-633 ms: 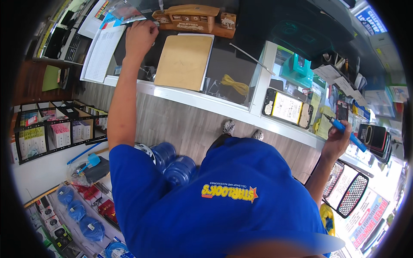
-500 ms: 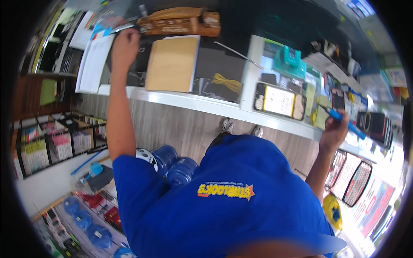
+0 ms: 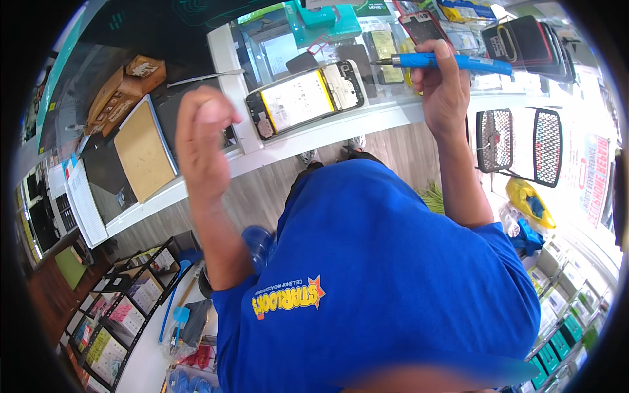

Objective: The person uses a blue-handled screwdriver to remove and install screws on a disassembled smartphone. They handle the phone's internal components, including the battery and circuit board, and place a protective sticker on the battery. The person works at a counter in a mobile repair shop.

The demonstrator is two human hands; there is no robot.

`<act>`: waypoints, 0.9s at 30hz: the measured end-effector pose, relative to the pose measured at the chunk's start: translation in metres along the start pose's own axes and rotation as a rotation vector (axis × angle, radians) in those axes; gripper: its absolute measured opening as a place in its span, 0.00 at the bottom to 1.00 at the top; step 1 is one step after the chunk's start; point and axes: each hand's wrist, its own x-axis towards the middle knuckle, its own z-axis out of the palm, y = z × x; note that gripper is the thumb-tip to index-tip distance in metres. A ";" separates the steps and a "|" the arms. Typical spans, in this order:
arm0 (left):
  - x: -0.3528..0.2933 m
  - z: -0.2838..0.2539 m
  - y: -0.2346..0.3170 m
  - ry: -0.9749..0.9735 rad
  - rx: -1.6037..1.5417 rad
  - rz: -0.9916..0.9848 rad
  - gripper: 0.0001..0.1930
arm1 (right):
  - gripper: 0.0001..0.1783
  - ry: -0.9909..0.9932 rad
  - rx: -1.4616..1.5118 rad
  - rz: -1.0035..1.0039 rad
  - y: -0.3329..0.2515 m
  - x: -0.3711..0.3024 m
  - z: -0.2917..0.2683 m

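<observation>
My right hand (image 3: 445,92) grips a blue screwdriver (image 3: 475,63) above the glass counter, its thin tip pointing left. Just left of it lies an opened smartphone (image 3: 298,101) with its back cover off, a white battery with yellow edges showing. My left hand (image 3: 206,141) is raised over the counter's front edge, left of the phone, fingers curled in and a little blurred. Whether something small is pinched there is hidden. A thin metal strip-like tool (image 3: 206,78) lies beyond that hand.
A tan envelope (image 3: 145,150) and a brown paper box (image 3: 121,95) are at the left. Teal boxes (image 3: 324,29) stand behind the phone. A red-edged phone part (image 3: 422,29) and stacked dark cases (image 3: 524,46) lie at the right. The counter's white front edge (image 3: 314,130) runs nearest me.
My left hand has left the small tools at the far left and come back right, toward the phone. My right hand still holds the screwdriver, now nearly level. The whole view has swung right.
</observation>
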 end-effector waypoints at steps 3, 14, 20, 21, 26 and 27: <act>0.008 0.043 0.002 -0.015 0.045 -0.005 0.08 | 0.26 -0.037 0.032 0.007 -0.001 -0.001 0.000; 0.027 0.098 0.001 0.047 0.075 0.179 0.09 | 0.27 -0.248 0.245 0.053 -0.027 -0.008 -0.005; 0.031 0.100 0.010 0.051 0.146 0.261 0.10 | 0.28 -0.274 0.392 0.060 -0.033 -0.008 0.000; 0.032 0.100 0.011 0.049 0.160 0.282 0.10 | 0.28 -0.270 0.423 0.063 -0.033 -0.007 0.000; 0.029 0.099 0.012 0.041 0.126 0.253 0.05 | 0.27 -0.277 0.426 0.083 -0.029 -0.003 0.002; 0.028 0.098 0.011 0.045 0.132 0.225 0.05 | 0.27 -0.272 0.425 0.102 -0.029 -0.003 0.002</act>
